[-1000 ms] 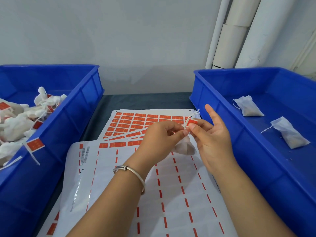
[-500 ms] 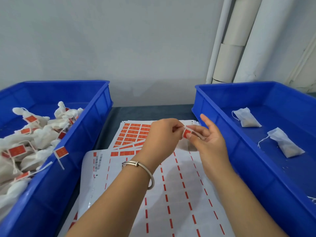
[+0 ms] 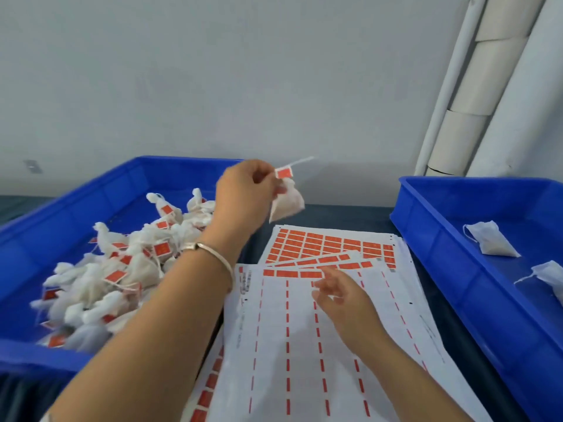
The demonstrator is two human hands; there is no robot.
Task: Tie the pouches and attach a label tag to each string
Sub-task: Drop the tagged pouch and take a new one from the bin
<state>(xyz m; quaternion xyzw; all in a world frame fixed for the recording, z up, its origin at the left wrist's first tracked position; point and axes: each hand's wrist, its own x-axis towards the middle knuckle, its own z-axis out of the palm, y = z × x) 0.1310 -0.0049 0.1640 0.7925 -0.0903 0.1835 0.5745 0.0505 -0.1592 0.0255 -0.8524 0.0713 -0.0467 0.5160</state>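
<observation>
My left hand (image 3: 243, 194) is raised over the inner edge of the left blue bin (image 3: 76, 208) and pinches a white tied pouch (image 3: 286, 204) by its string, where a red label tag (image 3: 284, 173) sits. The pouch hangs tilted beside my fingers. My right hand (image 3: 341, 296) hovers low over the label sheets (image 3: 304, 330), fingers loosely spread, holding nothing. The left bin holds a heap of several tied pouches with red tags (image 3: 128, 260). In the right blue bin (image 3: 457, 269) lie two untagged pouches (image 3: 490, 242).
Sheets with rows of red labels (image 3: 329, 245) fan out at the far end of the stack, on a dark table between the bins. White pipes (image 3: 475, 86) run up the wall at the back right.
My left hand lifted the tagged pouch up and left toward the left bin. My right hand let go of it and dropped onto the label sheet. The view swung left.
</observation>
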